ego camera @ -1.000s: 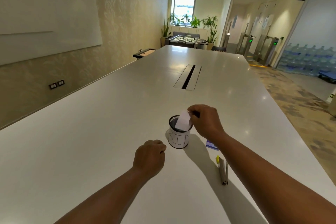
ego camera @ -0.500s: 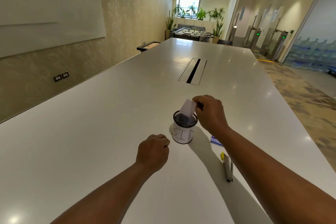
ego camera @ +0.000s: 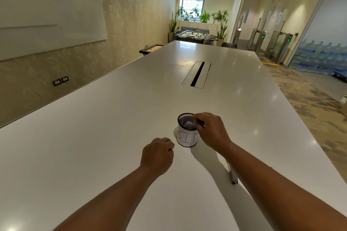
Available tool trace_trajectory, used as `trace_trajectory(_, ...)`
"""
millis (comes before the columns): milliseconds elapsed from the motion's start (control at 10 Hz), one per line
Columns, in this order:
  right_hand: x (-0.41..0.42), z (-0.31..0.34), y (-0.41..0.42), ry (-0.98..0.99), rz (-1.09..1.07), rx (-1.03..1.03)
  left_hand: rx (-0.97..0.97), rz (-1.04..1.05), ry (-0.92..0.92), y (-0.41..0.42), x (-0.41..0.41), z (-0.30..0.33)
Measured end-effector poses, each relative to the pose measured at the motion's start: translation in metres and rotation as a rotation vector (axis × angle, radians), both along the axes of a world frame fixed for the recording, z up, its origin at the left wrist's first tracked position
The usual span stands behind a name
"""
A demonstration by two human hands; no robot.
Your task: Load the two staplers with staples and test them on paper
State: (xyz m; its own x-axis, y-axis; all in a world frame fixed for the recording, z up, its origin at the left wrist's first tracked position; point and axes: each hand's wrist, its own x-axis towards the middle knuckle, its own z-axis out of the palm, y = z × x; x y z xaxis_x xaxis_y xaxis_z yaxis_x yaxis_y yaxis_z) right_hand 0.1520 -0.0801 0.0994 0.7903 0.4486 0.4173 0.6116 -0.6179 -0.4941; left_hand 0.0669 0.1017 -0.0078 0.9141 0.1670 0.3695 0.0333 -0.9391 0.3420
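- A long, glossy white table [ego camera: 116, 118] carries everything and runs far ahead of both hands.
- The right hand [ego camera: 211, 131] hovers at the right rim of the cup, fingers curled downward; whether it grips anything cannot be told.
- The left hand [ego camera: 157, 154] rests on the table in a loose fist, holding nothing, just left of and nearer than the cup.
- A black wire-mesh cup wrapped in white paper lettered "BIN" [ego camera: 187, 131] stands upright between the hands, touching neither clearly.
- A slim grey stapler with a yellow tip [ego camera: 232, 175] lies flat under the right forearm, partly hidden.
- A small white scrap of paper [ego camera: 188, 124] sits inside the cup, beside the right fingertips.
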Motion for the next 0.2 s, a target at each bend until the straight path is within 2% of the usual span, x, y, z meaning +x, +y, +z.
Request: trace_trajectory(200,-0.0131,0.0013,-0.0221,-0.018,-0.020,0.043,0.004,-0.004,0.028,-0.0030,-0.0013,0.0012)
